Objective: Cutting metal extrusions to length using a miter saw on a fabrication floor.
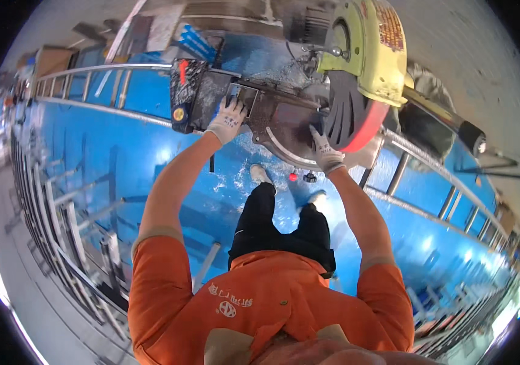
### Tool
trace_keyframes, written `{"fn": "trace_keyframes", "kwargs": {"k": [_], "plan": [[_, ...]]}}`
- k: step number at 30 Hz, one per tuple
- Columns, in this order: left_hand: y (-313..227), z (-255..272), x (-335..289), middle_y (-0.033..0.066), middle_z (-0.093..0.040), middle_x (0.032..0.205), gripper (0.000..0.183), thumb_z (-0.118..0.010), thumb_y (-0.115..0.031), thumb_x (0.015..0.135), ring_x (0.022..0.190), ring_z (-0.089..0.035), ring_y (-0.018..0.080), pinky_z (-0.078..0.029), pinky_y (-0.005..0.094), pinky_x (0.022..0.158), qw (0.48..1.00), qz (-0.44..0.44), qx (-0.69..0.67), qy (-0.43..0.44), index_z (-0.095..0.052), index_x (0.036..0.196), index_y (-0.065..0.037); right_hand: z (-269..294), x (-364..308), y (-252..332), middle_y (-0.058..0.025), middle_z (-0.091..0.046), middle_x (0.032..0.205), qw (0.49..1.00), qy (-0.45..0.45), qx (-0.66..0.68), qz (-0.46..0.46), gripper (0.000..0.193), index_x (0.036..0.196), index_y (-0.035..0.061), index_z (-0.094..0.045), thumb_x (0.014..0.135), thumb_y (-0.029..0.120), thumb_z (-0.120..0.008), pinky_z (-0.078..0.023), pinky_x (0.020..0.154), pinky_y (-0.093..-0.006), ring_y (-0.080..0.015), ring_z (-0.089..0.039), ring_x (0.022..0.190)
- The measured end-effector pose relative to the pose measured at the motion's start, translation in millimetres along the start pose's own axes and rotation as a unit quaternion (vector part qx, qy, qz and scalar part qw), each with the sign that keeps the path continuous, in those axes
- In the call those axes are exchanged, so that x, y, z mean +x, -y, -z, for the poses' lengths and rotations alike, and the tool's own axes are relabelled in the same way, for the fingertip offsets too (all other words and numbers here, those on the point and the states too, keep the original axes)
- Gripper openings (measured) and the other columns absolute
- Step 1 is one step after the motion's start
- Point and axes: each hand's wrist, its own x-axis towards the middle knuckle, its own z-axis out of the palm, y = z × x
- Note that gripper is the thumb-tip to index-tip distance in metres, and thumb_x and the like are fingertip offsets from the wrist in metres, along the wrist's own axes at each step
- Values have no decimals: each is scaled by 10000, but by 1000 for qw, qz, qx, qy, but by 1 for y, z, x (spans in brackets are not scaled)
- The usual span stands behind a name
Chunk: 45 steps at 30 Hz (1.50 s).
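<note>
A mitre saw with a yellow-green blade housing [384, 58] stands in front of me on a metal rail stand. My left hand [228, 120], in a white work glove, lies with its fingers stretched forward on the left side of the saw's fence, against a short metal piece [245, 97]. My right hand [327, 151], gloved the same way, reaches over the dark round saw table [293, 131], just left of the black and red blade guard [348, 118]. One finger points forward; the guard and shadow hide part of the others.
Roller rails [104, 112] extend left, and more rails [436, 173] run right. The saw's handle [471, 137] sticks out at right. A red knob [293, 177] sits below the table's front edge. Metal racks [77, 225] stand at lower left. The blue floor [199, 207] carries pale shavings.
</note>
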Motion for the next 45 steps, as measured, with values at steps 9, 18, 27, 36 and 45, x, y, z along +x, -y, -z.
{"fn": "trace_keyframes", "kwargs": {"k": [9,18,27,36,45], "plan": [[35,-23,20,151,-665,909,148,-551,-195,833,1001,-555,311,-288,603,1074,994,-97,-31,50,-645,850,-81,-3,18,71,-193,-301,1541,978,-52,14,-199,540,1408,203,-482,877,266,-561,-383,956,-576,-454,-297,1386],[34,-9,15,137,-648,844,139,-548,-208,849,960,-555,313,-305,589,1049,992,-121,7,40,-616,843,-87,-13,42,104,-201,-308,1534,976,-95,-102,-168,557,1387,190,-509,862,357,-592,-239,1084,-597,-475,-265,1400],[-42,18,43,181,-503,1368,421,-487,-216,893,1205,-499,341,-361,567,1011,978,-194,-30,-65,-519,1278,-49,-24,62,122,-195,-327,1532,971,-120,-70,-193,716,1360,149,-535,809,594,-639,-240,1088,-622,-519,-262,1383],[-67,-73,78,147,-458,1431,493,-465,-197,913,1268,-464,349,-414,584,962,979,-194,-28,-49,-456,1387,-62,133,33,196,-149,-536,1337,995,-79,34,-47,477,1230,88,-593,808,300,-663,-430,975,-498,-340,-507,1212],[-76,-36,98,147,-464,1416,421,-487,-176,910,1211,-486,359,-467,599,874,983,-184,6,-21,-544,1312,-66,470,2,171,-77,-682,936,924,-66,-347,-145,296,1129,67,-630,890,241,-642,-479,523,-322,-188,-578,592]]}}
